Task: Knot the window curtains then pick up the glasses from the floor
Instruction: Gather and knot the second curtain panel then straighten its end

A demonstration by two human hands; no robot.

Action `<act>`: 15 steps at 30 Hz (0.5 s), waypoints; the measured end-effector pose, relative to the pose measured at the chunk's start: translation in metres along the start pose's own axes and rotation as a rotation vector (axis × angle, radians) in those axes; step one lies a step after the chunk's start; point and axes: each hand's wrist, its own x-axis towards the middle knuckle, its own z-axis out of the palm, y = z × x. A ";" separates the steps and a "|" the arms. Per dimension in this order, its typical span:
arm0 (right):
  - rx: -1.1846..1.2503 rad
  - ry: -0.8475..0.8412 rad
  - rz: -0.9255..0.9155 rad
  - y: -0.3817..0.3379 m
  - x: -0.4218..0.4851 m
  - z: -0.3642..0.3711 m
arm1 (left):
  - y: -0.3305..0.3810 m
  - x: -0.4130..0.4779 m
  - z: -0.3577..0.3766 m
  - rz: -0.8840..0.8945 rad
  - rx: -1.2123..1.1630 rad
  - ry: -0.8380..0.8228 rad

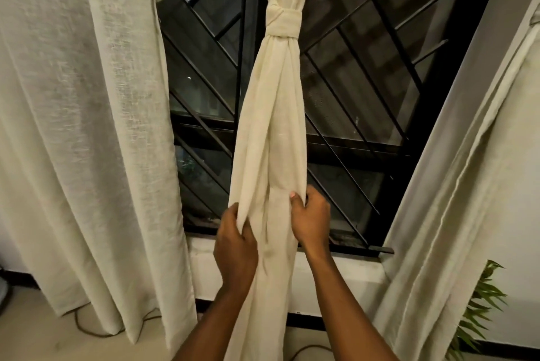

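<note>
- Spreading the tail of the middle curtain (271, 132) looks like the step in hand. Well below the knot (282, 23), the left hand (236, 232) pinches a fold at one edge of the tail. The right hand (309, 214) curls its fingers into the other edge, thumb on the front.
- To do it well, I would draw both edges down and outward with an even pull, so the knot tightens squarely. A tug on one edge alone would likely twist the wrap to one side.
- The knot is a flat band wound across the bunched cloth, with a crossing tuck on its left, and it looks snug.
- The cloth is cream, thin and softly woven. It falls in long lengthwise pleats that fan wider the further below the knot they hang.
- Left of the knot hangs a coarser, slubby curtain (87, 97), loose and unknotted. Right of the knot a smoother pale curtain (467, 185) slants down, and I cannot tell whether it is tied.
- Behind the knot stands a dark metal window grille (365, 68), thin diagonal bars over glass.
- No glasses show anywhere below the knot, and little of the floor is in view.
</note>
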 end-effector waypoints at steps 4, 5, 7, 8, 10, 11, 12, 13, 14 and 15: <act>-0.009 0.044 0.013 0.007 0.007 -0.013 | 0.007 0.018 -0.018 -0.047 -0.059 0.071; 0.004 0.034 0.011 0.008 0.006 -0.012 | 0.011 0.018 -0.018 -0.039 -0.064 0.058; 0.042 -0.013 -0.003 0.006 0.003 -0.005 | 0.019 0.013 -0.012 0.008 -0.045 -0.018; 0.053 -0.050 -0.007 0.005 0.000 0.000 | 0.021 0.008 -0.006 0.048 -0.023 -0.078; 0.094 -0.130 0.003 0.003 -0.006 0.007 | 0.022 -0.007 0.007 0.136 0.014 -0.235; 0.140 -0.161 0.015 0.002 -0.009 0.008 | 0.021 -0.015 0.013 0.175 0.009 -0.326; 0.192 -0.180 0.023 0.001 -0.011 0.008 | 0.020 -0.022 0.018 0.208 -0.003 -0.411; 0.238 -0.192 0.023 0.001 -0.013 0.007 | 0.016 -0.028 0.022 0.229 -0.006 -0.484; 0.263 -0.203 0.018 0.000 -0.013 0.004 | 0.014 -0.032 0.025 0.236 0.002 -0.537; 0.259 -0.213 0.014 0.001 -0.012 0.001 | 0.011 -0.033 0.026 0.239 0.018 -0.562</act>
